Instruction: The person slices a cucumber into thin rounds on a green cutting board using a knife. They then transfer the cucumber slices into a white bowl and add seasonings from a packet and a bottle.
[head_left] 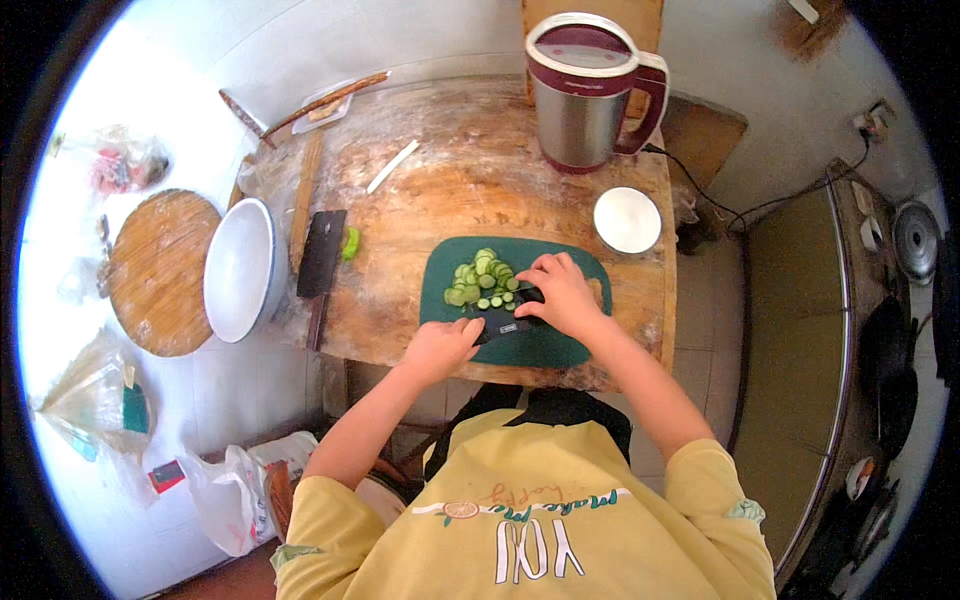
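Yellow shirt (pixel 530 510) is filling the bottom of the view, both forearms reaching forward over the table (pixel 470 170) edge. Left hand (pixel 440 345) is wrapping closed around the handle of a dark knife (pixel 503 322), gripping low so the blade is lying flat-ish across the green board (pixel 540 345). Right hand (pixel 562 293) is curling over the uncut end of the cucumber (pixel 528 296), fingertips tucked, looks like it's pinning it so it isn't rolling under the blade. The two hands are sitting close together but not touching, the knife bridging between them.

Slices (pixel 482 280) are piling up just beyond and left of the blade, still on the board, which makes sense since they're dropping off the cutting side and getting pushed out of the way.

Farther left, a cleaver (pixel 321 255) is lying idle on the wood with a green bit (pixel 350 243) beside it, well away from the hands. A white basin (pixel 240 270) is leaning at the table's left edge, next to a round wooden lid (pixel 160 272). A small white bowl (pixel 627 220) is sitting just past the board on the right, handy for reaching. At the far end a maroon-and-steel jug (pixel 590 90) is standing plugged in, cord trailing off to the right, and a rolling pin (pixel 306 190) and chopsticks (pixel 325 100) are parked out of the work zone.
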